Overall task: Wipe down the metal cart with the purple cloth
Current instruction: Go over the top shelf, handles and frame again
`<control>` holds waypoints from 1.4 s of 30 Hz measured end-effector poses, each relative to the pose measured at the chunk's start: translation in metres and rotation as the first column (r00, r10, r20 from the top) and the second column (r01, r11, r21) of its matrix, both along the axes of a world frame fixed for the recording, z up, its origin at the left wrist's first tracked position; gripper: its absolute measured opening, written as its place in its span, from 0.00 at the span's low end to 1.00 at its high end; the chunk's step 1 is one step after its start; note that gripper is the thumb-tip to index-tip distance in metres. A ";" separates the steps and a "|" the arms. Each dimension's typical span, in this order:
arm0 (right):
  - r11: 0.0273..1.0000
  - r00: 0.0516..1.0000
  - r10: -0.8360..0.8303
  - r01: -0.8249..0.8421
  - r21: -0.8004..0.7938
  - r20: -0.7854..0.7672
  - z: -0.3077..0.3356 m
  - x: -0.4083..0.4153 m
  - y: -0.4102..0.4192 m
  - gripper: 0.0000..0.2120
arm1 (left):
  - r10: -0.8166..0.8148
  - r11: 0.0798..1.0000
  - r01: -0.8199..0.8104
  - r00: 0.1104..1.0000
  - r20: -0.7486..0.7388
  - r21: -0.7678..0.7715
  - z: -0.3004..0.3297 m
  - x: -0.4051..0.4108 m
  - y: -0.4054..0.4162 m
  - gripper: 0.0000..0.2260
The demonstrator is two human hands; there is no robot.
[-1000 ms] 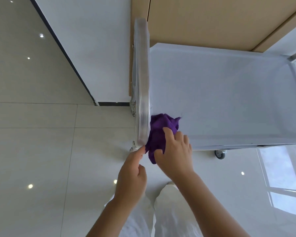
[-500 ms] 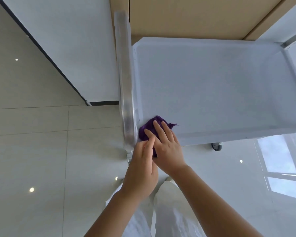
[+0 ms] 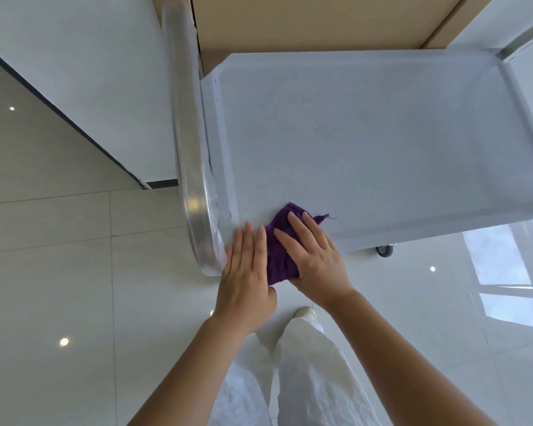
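Both hands are lying flat at lower centre: right hand, fingers straight, is pressing the purple cloth onto the metal cart; left hand, fingers straight together, is touching beside it.

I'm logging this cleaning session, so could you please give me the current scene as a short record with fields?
surface: top tray of the metal cart, bare apart from the cloth
cloth: purple cloth bunched at the tray's near left corner, hanging over the near edge
right hand: fingers straight, pressing on the cloth
left hand: flat, fingers straight, beside the cloth at the corner
handle: shiny cart handle along the tray's left side
below: caster wheel on a glossy tiled floor
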State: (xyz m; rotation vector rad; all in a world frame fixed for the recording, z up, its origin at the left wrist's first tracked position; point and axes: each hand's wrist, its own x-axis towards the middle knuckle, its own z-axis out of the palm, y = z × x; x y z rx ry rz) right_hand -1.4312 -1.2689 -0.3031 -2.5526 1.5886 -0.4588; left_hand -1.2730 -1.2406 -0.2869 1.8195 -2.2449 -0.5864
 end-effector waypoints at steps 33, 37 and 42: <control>0.988 0.988 0.150 -0.151 -0.030 -0.031 -0.003 -0.180 -0.032 0.30 | 0.054 0.938 -0.072 0.997 0.060 0.340 0.022 -0.170 -0.040 0.48; 0.989 0.988 0.146 -0.145 0.022 -0.050 0.000 -0.215 -0.037 0.36 | 0.021 0.935 -0.106 0.969 0.245 0.338 0.022 -0.177 -0.041 0.47; 0.987 0.986 0.160 -0.159 0.037 -0.047 0.000 -0.249 -0.044 0.36 | 0.076 0.954 -0.141 0.967 0.244 0.264 0.016 -0.179 -0.039 0.45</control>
